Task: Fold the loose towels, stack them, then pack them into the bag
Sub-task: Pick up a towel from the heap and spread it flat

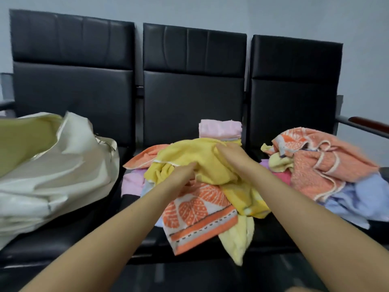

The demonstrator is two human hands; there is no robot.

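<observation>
Both hands are down in the middle seat's heap: the left hand (182, 171) and right hand (228, 153) each clutch the yellow towel (202, 161). The cream bag (63, 165) slumps left; more loose towels (322, 165) lie right.

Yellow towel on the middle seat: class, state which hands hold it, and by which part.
Both hands grip the yellow towel: the left hand bunches its near-left folds, the right hand its top, towards the back.
</observation>
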